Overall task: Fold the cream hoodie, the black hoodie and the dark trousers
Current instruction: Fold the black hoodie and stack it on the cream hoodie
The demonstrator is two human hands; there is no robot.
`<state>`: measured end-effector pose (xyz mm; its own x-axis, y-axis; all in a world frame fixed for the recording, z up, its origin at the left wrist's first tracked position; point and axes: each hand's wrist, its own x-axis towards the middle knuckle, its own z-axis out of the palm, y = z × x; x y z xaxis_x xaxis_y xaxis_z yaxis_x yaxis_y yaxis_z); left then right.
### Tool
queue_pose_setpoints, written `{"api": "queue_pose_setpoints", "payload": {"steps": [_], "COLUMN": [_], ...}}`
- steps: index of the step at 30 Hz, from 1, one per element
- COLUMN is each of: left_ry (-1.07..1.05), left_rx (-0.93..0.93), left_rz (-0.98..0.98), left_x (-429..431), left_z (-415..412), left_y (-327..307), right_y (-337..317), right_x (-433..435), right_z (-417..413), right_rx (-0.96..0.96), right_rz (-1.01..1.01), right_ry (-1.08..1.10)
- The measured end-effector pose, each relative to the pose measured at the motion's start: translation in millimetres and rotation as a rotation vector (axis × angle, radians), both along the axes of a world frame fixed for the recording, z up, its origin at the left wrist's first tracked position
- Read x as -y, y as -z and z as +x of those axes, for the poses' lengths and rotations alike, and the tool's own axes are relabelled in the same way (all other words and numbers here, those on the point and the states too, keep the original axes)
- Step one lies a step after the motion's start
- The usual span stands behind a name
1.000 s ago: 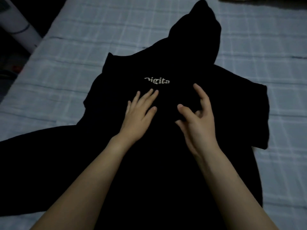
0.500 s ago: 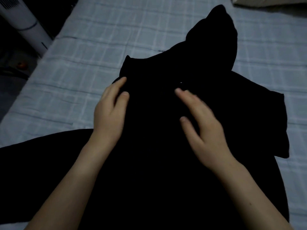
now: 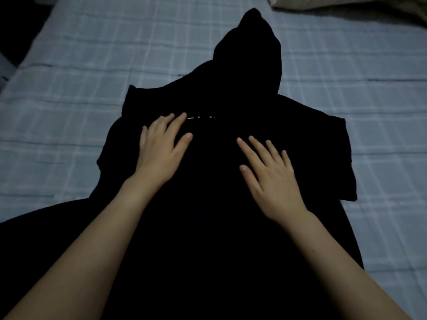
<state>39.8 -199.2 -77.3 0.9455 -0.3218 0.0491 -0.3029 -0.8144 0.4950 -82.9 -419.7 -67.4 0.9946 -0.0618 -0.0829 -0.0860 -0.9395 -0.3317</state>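
The black hoodie (image 3: 231,93) lies spread on the bed, its hood pointing away from me and a strip of white lettering just showing on the chest. One sleeve runs off to the lower left; the right side looks folded inward. My left hand (image 3: 161,148) rests flat on the chest, fingers straight, beside the lettering. My right hand (image 3: 270,176) lies flat on the fabric a little to the right, fingers spread. Neither hand holds cloth. The cream hoodie and the dark trousers are not in view.
The bed is covered by a pale blue checked sheet (image 3: 80,77). A light pillow (image 3: 335,2) sits at the far right corner. The bed's left edge drops to a dark floor (image 3: 16,24).
My left hand slid back right from the hoodie's left edge onto the chest. My right hand moved down and right, flattening. The white lettering, covered half a second ago, shows again as a thin strip.
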Motion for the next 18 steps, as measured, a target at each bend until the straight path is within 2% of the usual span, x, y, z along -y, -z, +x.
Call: {"api": "queue_pose_setpoints", "payload": {"steps": [3, 7, 9, 13, 18], "left_ry": [-0.006, 0.013, 0.013, -0.106, -0.116], "left_rx": [-0.085, 0.192, 0.272, 0.135, -0.119], "left_rz": [0.073, 0.010, -0.014, -0.357, -0.365], "left_x": [-1, -13, -17, -32, -44], "left_z": [13, 18, 13, 3, -6], "left_y": [-10, -27, -34, -47, -29], "right_y": [-4, -15, -19, -28, -23], "right_x": [5, 6, 7, 6, 3], "right_z": [-6, -5, -7, -5, 0], "right_rx": [-0.017, -0.013, -0.015, 0.014, -0.029], "right_rz": [-0.014, -0.018, -0.012, -0.049, -0.013], "right_ry": [-0.019, 0.000, 0.008, -0.016, -0.005]}}
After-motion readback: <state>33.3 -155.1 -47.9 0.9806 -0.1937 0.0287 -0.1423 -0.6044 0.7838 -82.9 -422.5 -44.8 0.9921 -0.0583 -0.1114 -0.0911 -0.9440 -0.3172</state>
